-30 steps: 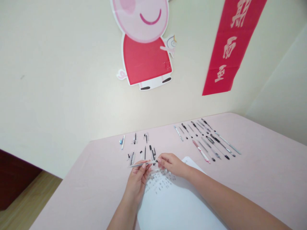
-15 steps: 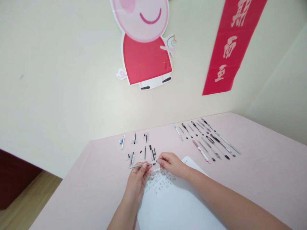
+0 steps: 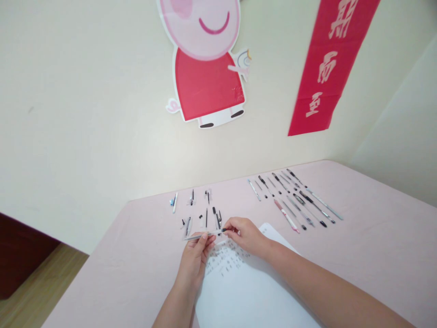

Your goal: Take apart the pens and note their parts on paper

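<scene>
My left hand [image 3: 195, 256] is closed around a slim clear-barrelled pen [image 3: 194, 237], held almost level above the top of a written-on sheet of paper [image 3: 259, 296]. At the pen's right end, my right hand [image 3: 246, 235] pinches a small dark end piece [image 3: 224, 230]. Whether that piece is a cap or a tip, I cannot tell. Just beyond the fingers lie a black pen part [image 3: 215, 216] and a dark stick-like part [image 3: 206, 217], both on the pink tabletop [image 3: 129, 255].
Small groups of pen parts, including a white-and-blue pen [image 3: 175, 202], lie at the table's back left. Several pens, among them a pink-and-white pen [image 3: 286, 215], are laid in two rows at the right. The wall [image 3: 112, 150] rises behind the table.
More of the dark end piece now shows at my right fingertips. The pen has shifted very slightly left; both hands otherwise keep their places.
</scene>
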The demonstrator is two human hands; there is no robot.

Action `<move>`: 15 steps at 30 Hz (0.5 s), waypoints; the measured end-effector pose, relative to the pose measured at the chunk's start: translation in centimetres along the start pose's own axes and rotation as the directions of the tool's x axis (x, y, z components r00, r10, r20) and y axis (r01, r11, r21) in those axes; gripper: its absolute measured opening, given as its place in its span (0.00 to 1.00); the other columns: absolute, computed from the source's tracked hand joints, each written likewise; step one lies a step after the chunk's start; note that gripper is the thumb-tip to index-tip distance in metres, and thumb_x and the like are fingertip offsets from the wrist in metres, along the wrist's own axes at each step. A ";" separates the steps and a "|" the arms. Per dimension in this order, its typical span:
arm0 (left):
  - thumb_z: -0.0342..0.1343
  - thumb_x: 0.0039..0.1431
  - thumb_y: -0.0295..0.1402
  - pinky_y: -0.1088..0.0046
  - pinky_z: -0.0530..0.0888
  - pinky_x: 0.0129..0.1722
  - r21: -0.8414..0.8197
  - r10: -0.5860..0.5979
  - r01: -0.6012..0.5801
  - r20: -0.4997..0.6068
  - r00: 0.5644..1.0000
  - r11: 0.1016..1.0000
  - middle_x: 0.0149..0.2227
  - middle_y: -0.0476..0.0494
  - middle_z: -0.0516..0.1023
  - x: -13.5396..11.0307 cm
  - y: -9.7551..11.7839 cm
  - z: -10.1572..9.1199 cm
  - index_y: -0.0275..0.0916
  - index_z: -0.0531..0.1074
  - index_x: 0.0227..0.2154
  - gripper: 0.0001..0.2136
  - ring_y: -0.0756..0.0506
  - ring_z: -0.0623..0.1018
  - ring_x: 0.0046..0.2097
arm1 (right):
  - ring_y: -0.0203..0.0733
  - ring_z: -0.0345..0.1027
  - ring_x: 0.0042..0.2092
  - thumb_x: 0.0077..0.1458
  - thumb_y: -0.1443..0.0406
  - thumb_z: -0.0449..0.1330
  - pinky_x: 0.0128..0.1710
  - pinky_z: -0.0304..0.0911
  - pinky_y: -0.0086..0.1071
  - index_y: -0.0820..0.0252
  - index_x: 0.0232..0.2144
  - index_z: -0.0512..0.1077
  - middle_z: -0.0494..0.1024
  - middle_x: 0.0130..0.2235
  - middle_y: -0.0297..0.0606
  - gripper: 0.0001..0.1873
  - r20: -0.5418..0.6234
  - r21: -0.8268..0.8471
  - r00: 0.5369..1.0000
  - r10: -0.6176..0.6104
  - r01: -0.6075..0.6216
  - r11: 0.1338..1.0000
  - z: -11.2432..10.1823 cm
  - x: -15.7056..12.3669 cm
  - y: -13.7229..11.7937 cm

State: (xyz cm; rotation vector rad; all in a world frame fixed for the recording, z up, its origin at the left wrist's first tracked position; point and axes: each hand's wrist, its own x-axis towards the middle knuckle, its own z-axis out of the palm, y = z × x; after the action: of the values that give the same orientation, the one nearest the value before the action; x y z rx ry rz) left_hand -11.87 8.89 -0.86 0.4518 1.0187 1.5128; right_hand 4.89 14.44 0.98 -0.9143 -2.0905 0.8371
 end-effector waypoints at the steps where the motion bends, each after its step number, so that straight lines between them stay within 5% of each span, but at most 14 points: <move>1: 0.63 0.45 0.25 0.80 0.76 0.29 -0.003 -0.002 0.002 -0.003 1.000 1.000 0.27 0.43 0.79 0.0 0.0 0.0 0.32 0.72 0.26 0.05 0.50 0.78 0.30 | 0.34 0.64 0.29 0.49 0.71 0.57 0.30 0.58 0.26 0.61 0.27 0.70 0.72 0.27 0.34 0.03 0.000 0.005 1.000 -0.003 0.003 1.000 0.0 0.0 0.0; 6: 0.62 0.46 0.24 0.81 0.76 0.29 -0.018 -0.009 0.009 -0.018 1.000 1.000 0.26 0.45 0.79 0.0 0.0 0.0 0.33 0.72 0.25 0.04 0.50 0.79 0.30 | 0.35 0.66 0.31 0.50 0.65 0.58 0.29 0.59 0.26 0.61 0.32 0.70 0.74 0.30 0.36 0.06 0.015 0.132 0.998 0.056 -0.058 0.990 0.1 0.0 0.0; 11: 0.63 0.46 0.25 0.81 0.76 0.30 -0.003 -0.010 0.010 -0.004 1.000 1.000 0.27 0.44 0.79 -0.1 0.1 0.1 0.33 0.73 0.26 0.04 0.51 0.79 0.31 | 0.34 0.64 0.26 0.59 0.62 0.48 0.27 0.57 0.26 0.62 0.21 0.66 0.70 0.22 0.33 0.17 0.093 0.096 0.992 0.091 -0.100 0.990 0.3 0.0 0.5; 15: 0.64 0.45 0.26 0.81 0.76 0.30 0.004 -0.011 0.011 0.015 1.000 1.000 0.27 0.45 0.79 -0.1 0.1 0.0 0.33 0.73 0.26 0.05 0.50 0.79 0.32 | 0.33 0.62 0.25 0.57 0.64 0.50 0.26 0.55 0.25 0.61 0.21 0.66 0.69 0.21 0.31 0.14 0.084 0.093 0.991 0.108 -0.116 0.989 0.4 0.1 0.6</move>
State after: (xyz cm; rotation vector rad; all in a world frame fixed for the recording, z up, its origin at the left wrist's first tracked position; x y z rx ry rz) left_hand -11.89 8.80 -0.78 0.4593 1.0108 1.4956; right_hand 4.71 14.69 0.31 -0.9675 -2.0604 1.0402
